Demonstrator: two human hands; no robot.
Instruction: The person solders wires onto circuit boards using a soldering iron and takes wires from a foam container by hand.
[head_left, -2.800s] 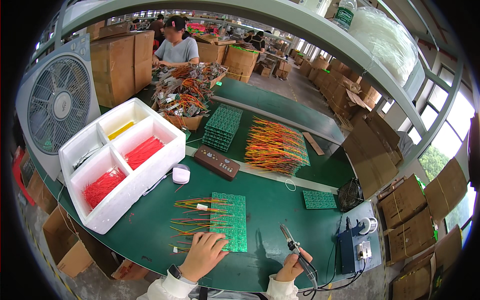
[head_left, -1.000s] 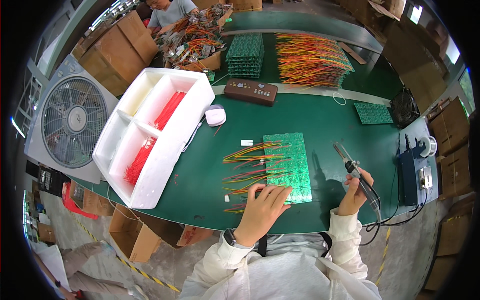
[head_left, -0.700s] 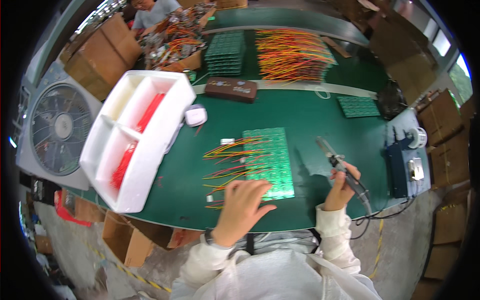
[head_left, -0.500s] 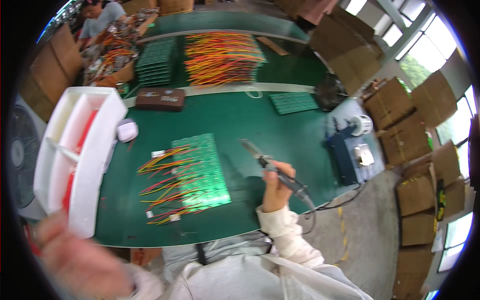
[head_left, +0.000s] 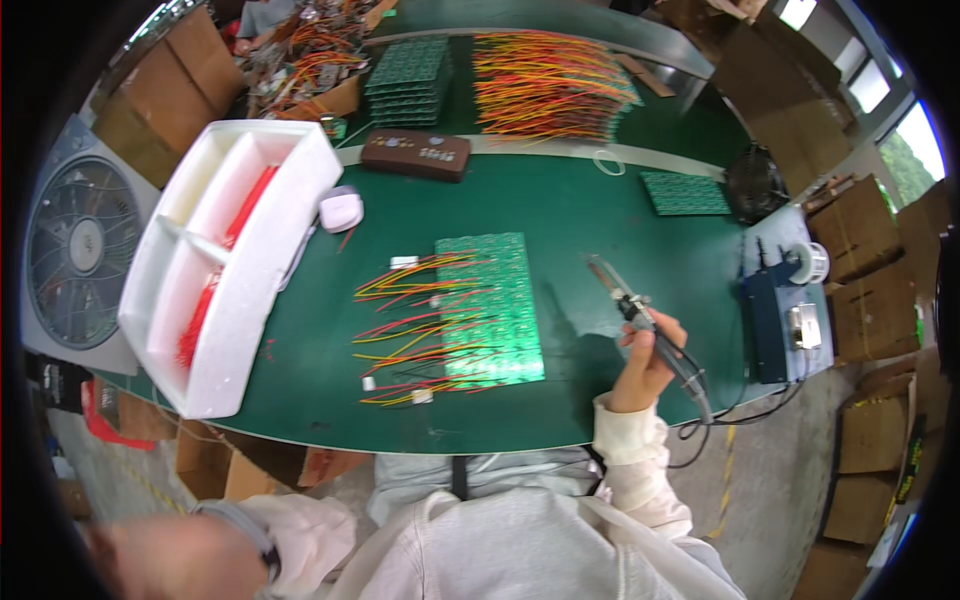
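Observation:
A green circuit board panel (head_left: 490, 305) lies flat on the green table (head_left: 560, 210), with red, yellow and orange wires (head_left: 400, 320) fanning out from its left edge. My right hand (head_left: 645, 360) grips a soldering iron (head_left: 625, 300) just right of the board, its tip raised and pointing up-left. My left hand (head_left: 180, 555) is blurred at the lower left, off the table beside my body; whether it holds anything is unclear.
A white foam tray (head_left: 225, 255) with red and yellow wires sits at the left, a fan (head_left: 75, 265) beyond it. A soldering station (head_left: 785, 320) and solder spool (head_left: 808, 262) stand right. Wire bundles (head_left: 550, 80), stacked boards (head_left: 405, 80) and a brown remote-like unit (head_left: 415, 155) lie farther back.
My left hand left the board's near edge and dropped down to the lower left, off the table. My right hand kept hold of the soldering iron. The view swung about.

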